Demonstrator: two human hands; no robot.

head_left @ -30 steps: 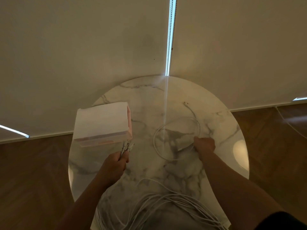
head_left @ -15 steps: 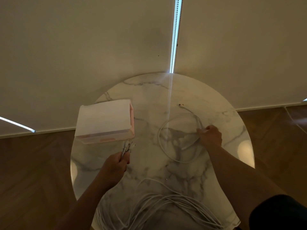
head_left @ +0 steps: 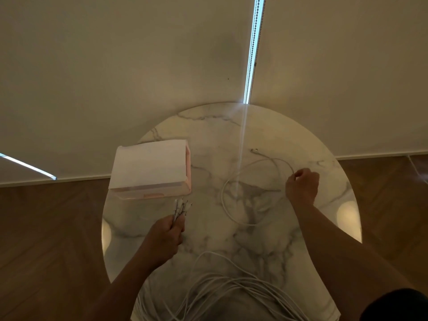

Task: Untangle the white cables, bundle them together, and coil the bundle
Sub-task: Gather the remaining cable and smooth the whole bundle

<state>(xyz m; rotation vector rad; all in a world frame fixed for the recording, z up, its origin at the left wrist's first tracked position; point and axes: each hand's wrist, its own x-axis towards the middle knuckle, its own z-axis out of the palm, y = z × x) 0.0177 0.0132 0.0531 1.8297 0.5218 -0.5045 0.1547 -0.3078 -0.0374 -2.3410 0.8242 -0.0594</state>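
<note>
Plugs (head_left: 181, 206) sit gripped in the left hand (head_left: 165, 237) near the box (head_left: 150, 167). Right hand (head_left: 302, 186) pinches the loose cable (head_left: 222, 196); better drawn over gently.

On the round marble table (head_left: 231, 121), the left hand (head_left: 165, 237) grips a bunch of cable ends, their plugs (head_left: 181, 206) pointing toward the white box (head_left: 148, 167) at far left. The right hand (head_left: 302, 187), fingers curled, pinches a single cable (head_left: 222, 196) that loops on the marble to its left. More cables (head_left: 231, 283) pile at the near edge.
</note>
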